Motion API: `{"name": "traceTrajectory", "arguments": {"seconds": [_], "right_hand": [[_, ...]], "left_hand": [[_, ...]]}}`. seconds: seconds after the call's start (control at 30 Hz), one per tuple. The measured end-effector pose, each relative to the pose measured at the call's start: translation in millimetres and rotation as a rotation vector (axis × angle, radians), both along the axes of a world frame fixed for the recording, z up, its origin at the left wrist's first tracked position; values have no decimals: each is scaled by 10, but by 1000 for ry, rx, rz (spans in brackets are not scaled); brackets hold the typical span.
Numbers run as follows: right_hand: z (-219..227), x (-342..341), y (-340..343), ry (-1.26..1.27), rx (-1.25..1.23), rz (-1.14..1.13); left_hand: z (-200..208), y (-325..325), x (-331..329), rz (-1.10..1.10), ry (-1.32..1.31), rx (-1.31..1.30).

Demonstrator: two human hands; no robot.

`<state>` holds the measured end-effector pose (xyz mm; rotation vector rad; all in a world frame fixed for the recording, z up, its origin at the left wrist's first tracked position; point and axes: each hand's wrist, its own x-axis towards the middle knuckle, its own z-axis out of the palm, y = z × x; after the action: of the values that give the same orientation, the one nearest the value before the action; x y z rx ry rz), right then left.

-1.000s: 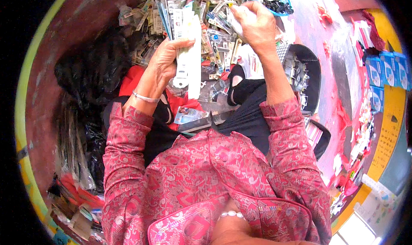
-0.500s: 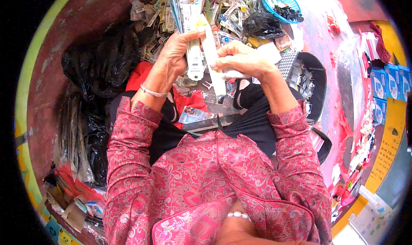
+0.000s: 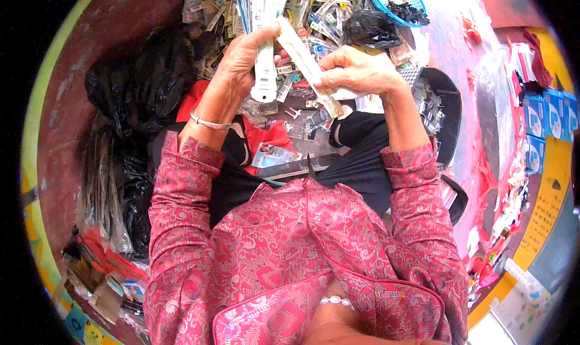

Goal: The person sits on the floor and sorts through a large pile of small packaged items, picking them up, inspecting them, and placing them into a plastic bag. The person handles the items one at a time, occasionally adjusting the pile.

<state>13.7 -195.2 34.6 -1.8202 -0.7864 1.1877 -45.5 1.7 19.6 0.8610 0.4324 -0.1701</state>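
The left hand [image 3: 243,55] is clamping a bundle of slim flat packets [image 3: 264,70], the thumb pressing across it, probably so that the bundle is not sliding apart. A pale strip [image 3: 304,54] is slanting down between the two hands, its upper end lying by the left thumb tip; the right hand [image 3: 356,70] is pinching its lower part between thumb and fingers, apparently steadying it at an angle away from the bundle. Something white [image 3: 345,95] is showing beneath the right hand, too covered to identify. Beyond, a heap of similar packets [image 3: 329,22] is lying loose, with a black plastic bag [image 3: 370,30] and a blue basket [image 3: 379,4] sitting beside it, seemingly within easy reach.
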Motion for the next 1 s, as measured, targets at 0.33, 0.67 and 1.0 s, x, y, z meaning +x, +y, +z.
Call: {"name": "traceTrajectory", "arguments": {"seconds": [0.33,0.67,1.0], "right_hand": [[72,-27,-3,247,47,-57],[56,-35,-7,204,11,-6],[-32,191,-49,-657,-290,-274]], "left_hand": [[-142,96,49,9,62,-191],[-89,52,-10,-110,27,5],[-221,-1,33,62,51,-38]]}}
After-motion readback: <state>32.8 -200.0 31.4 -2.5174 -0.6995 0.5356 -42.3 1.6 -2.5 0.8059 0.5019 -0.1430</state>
